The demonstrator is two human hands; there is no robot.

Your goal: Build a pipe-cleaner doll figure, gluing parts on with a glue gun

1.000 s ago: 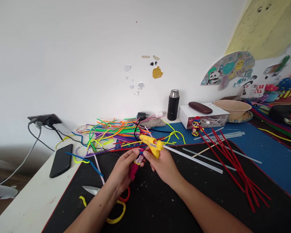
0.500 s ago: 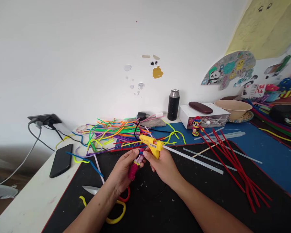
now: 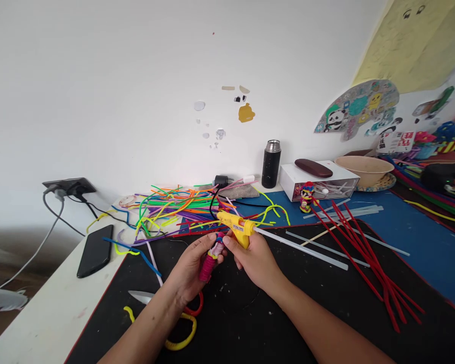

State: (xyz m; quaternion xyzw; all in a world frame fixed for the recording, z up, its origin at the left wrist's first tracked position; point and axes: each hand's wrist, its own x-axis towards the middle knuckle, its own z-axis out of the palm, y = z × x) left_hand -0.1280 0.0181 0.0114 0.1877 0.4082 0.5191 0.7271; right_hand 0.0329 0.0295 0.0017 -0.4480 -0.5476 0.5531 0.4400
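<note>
My left hand (image 3: 194, 263) is closed round a small pipe-cleaner figure (image 3: 208, 265) with a magenta lower part, a pale middle, a yellow band and a blue and pink top. My right hand (image 3: 257, 258) grips a yellow hot glue gun (image 3: 235, 225), its nozzle pointing up and left, a long clear glue stick (image 3: 303, 247) sticking out of its back. The right thumb touches the figure's top. Beneath my left forearm lie scissors (image 3: 187, 331) with red and yellow handles, partly hidden.
Colourful pipe cleaners (image 3: 182, 205) lie heaped against the wall. Red pipe cleaners (image 3: 375, 263) and loose glue sticks (image 3: 379, 237) lie to the right. A finished-looking figure (image 3: 307, 197) stands by a white box (image 3: 288, 177). Behind are a black flask (image 3: 271, 164) and a bowl (image 3: 364, 169); left, a phone (image 3: 94, 251).
Both hands stay almost in place, holding the figure and the glue gun. The view and the glue gun have shifted very slightly left.
</note>
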